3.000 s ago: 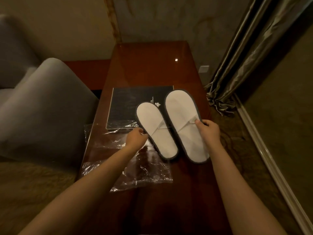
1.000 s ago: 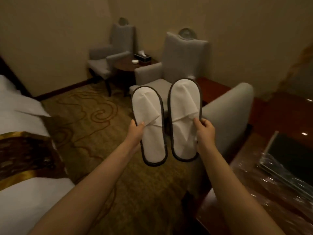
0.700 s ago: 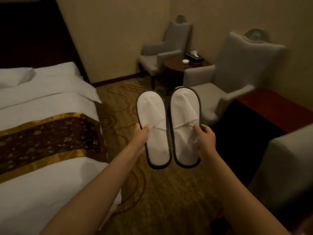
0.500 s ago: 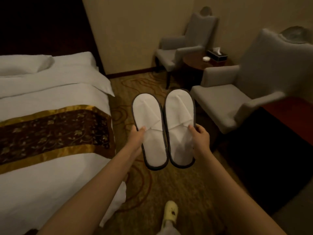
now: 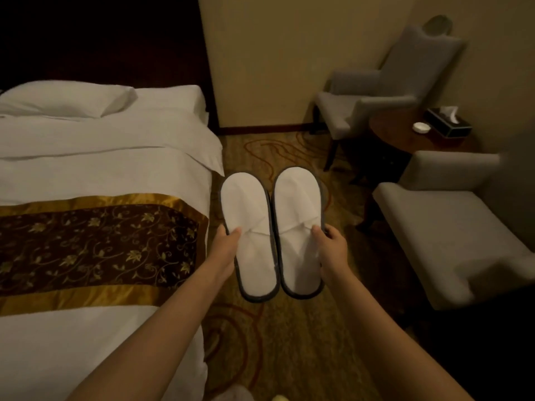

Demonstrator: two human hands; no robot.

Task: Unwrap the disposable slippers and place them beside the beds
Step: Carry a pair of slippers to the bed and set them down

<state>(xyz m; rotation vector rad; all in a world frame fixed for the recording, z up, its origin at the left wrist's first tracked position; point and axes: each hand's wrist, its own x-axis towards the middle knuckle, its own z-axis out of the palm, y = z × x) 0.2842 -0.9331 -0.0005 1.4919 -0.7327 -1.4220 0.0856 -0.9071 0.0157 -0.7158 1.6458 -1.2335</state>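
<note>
Two flat white disposable slippers with dark grey edging are held side by side in the air over the carpet. My left hand [image 5: 225, 246] grips the left slipper [image 5: 249, 224] at its outer edge, thumb on top. My right hand [image 5: 330, 245] grips the right slipper [image 5: 298, 215] the same way. Both slippers are unwrapped, toes pointing away from me. The bed [image 5: 86, 175], with white linen and a brown-and-gold runner, lies just left of the slippers.
A patterned carpet strip [image 5: 278, 337] runs between the bed and a grey armchair [image 5: 451, 235] at right. Farther back stand a second armchair [image 5: 373, 96] and a round wooden table [image 5: 405, 137] with a tissue box [image 5: 447, 125].
I lifted both slippers off the desk, leaving the plastic wrap there, and turned left towards the bed. The slippers now hang lower, close to the bed's side.
</note>
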